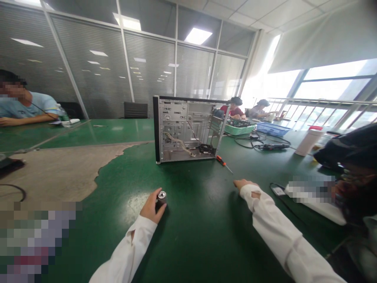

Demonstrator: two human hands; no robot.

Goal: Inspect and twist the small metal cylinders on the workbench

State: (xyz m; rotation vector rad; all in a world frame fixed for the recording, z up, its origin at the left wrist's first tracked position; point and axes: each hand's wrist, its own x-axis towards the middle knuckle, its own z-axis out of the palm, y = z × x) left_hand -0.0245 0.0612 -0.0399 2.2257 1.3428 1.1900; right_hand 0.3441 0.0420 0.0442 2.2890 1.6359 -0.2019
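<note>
Near the middle of the green table, my left hand is closed around a small metal cylinder, thumb on one side and fingers on the other. The cylinder stands upright, and its shiny top has dark openings. My right hand is low over the table on the right, fingers curled and pointing left; anything inside them is hidden. Just beyond it lies a screwdriver with an orange and black handle, its shaft towards that hand. An open computer case stands behind, with loose cables and a black fan-like part inside.
A green basket and a blue basket stand at the back right, near a black corded tool. A pinkish bottle is farther right. Another person leans in at the right edge. The table covering is torn on the left.
</note>
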